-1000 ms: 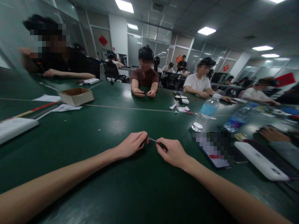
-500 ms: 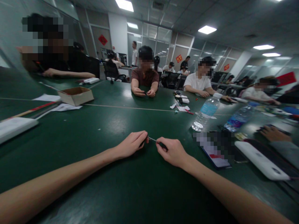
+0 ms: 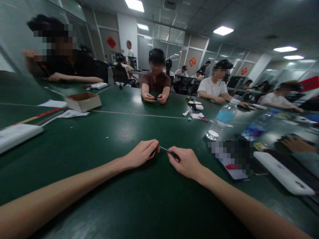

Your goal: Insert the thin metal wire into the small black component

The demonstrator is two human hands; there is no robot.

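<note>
Thin metal pin [image 3: 164, 149] pinched between two hands

The pin spans the gap between the hands, held over the green table [image 3: 119, 186]. The left hand's [image 3: 141, 154] curled fingers pinch one end; the right hand's [image 3: 185, 162] fingers pinch its dark end. A white flat case [image 3: 284, 173] lies off to the right, a plastic water bottle [image 3: 223, 120] beyond it, and a cardboard box [image 3: 83, 101] farther left.

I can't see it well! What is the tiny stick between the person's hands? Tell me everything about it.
It is a thin metal rod, shiny grey, with a thicker dark part at one end, perhaps a handle. The right hand pinches that dark part, and the left hand holds the other end, hidden by its fingers. The rod slants slightly over the dark green table. It is too small to name the tool.
</note>
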